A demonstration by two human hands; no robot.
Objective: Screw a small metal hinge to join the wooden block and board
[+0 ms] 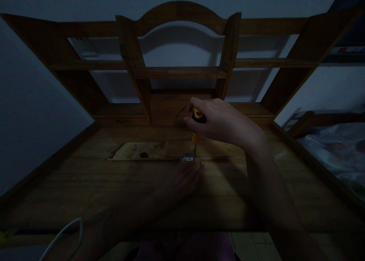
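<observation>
My right hand point(221, 122) grips a screwdriver point(196, 129) with a yellow and black handle, held upright with its shaft pointing down onto a small metal hinge point(188, 158). The hinge sits at the edge of a pale wooden panel point(148, 150) set into the wooden desk top point(114, 185). My left hand point(185, 179) lies flat on the desk just below the hinge, with its fingertips touching the hinge. The scene is dim, so the screw itself cannot be made out.
A wooden hutch with shelves and an arched top point(179, 15) rises behind the desk against a white wall. A white cable point(62, 234) loops at the lower left. A bed with pale bedding point(339, 150) stands on the right.
</observation>
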